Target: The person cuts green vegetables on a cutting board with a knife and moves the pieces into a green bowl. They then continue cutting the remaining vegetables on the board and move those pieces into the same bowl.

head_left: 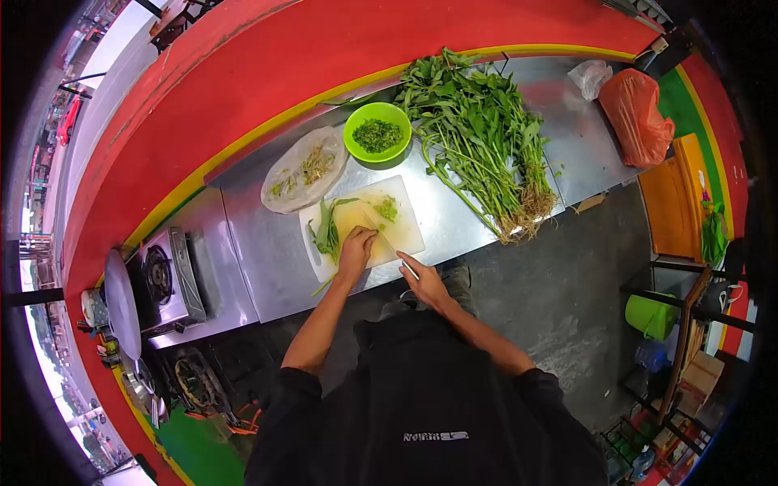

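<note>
A white cutting board lies on the steel counter. My left hand is closed over it, fingers bent on leafy greens whose leaves spread out to its left; the part under the fingers is hidden. In my right hand is the handle of a knife, its blade lying across the board near my left fingertips. Chopped green pieces sit on the board's upper right. Behind the board stands a lime-green bowl of chopped greens. Beside it, a clear plastic bag holds trimmed scraps.
A large heap of leafy stalks with roots covers the counter to the right. Farther right are a red plastic bag and a small clear bag. A gas stove stands left. A red wall runs behind.
</note>
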### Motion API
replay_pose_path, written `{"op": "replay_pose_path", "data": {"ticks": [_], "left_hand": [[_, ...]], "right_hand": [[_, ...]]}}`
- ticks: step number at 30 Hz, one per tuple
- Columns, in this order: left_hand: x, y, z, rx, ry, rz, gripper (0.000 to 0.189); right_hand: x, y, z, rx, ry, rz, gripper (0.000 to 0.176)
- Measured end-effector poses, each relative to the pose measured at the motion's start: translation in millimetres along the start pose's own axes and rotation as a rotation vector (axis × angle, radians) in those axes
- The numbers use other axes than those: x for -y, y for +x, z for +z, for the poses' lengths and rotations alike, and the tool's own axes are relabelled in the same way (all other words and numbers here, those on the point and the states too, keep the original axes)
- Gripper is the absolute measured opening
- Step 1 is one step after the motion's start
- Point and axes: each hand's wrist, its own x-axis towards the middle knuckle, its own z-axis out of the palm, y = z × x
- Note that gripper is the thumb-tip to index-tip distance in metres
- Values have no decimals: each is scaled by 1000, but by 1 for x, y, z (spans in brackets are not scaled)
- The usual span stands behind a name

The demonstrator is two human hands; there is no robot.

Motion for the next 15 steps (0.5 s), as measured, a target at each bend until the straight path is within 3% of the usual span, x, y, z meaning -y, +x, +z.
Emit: {"op": "replay_pose_path", "data": {"ticks": [6,15], "left_hand": [[-2,0,0,-9,33,3,15],[5,3,2,-10,86,8,15]], "right_hand": [[14,12,-7,142,-22,191,45],[8,3,-4,99,22,159,45]]}}
